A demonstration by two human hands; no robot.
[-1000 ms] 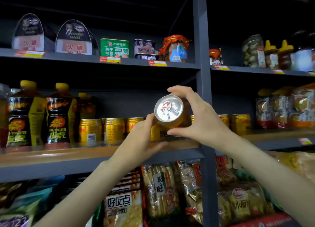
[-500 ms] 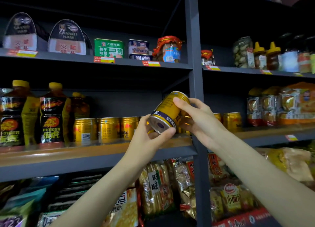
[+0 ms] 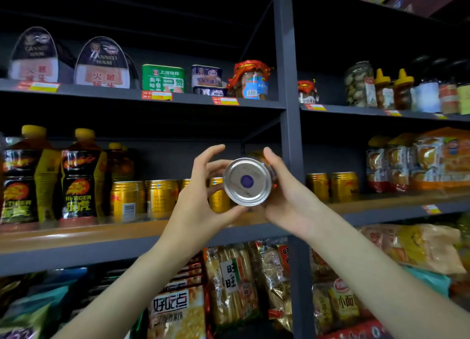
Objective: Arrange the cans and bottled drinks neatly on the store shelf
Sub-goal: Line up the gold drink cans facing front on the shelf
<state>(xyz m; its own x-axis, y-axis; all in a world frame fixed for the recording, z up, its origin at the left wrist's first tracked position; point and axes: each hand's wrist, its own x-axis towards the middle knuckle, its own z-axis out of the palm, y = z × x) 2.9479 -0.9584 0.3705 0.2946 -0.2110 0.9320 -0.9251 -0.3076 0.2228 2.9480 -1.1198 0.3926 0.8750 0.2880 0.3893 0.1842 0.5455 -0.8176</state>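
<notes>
now, both hands on a gold can at the drinks shelf

far left on the wooden shelf (image 3: 76, 233) stand two hi-tiger bottles (image 3: 78, 178) with yellow caps, upright, side by side, with more bottles tucked behind them. just beside them runs a row of gold cans (image 3: 152, 198), upright, labels facing out, close together along the shelf.

moving in, the left hand (image 3: 201, 198) comes up in front of that row. its thumb lies under the held can (image 3: 248, 181) at the lower rim, and the fingers are spread and lightly curved round the can's left side; the upper fingertips look to be just off the metal, though it is hard to tell.

centre frame, the held can is tipped on its side in the air, above the shelf's front edge, its silver end with a dark purple spot facing the camera. the gold body points back toward the shelf.

the right hand (image 3: 287, 196) wraps the can's right side, thumb up along the top rim, fingers hidden behind the body. so the two hands are close together, the can between them.

right of the grey upright post (image 3: 292, 135), two more gold cans (image 3: 333, 186) stand upright, near packaged snacks (image 3: 419, 160). above, tins and jars (image 3: 251, 80) line the upper shelf.
</notes>
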